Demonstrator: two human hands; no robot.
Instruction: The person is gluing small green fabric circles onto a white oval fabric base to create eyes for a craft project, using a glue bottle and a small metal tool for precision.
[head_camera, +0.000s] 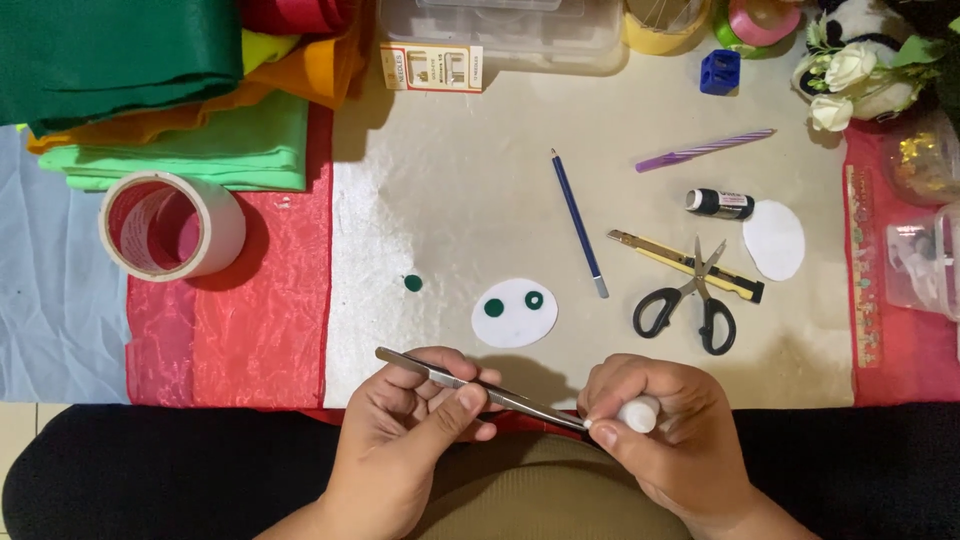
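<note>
My left hand grips metal tweezers that slant down to the right. Their tips meet the nozzle of a small white glue bottle, which my right hand holds. Whatever the tips pinch is too small to tell. Just beyond my hands lies a white felt oval with two dark green dots on it. A loose green dot lies to its left on the white work surface.
Black-handled scissors, a yellow utility knife, a blue pencil, a purple striped stick, a small black-and-white bottle and a second white oval lie right. A tape roll and folded felt stack sit left.
</note>
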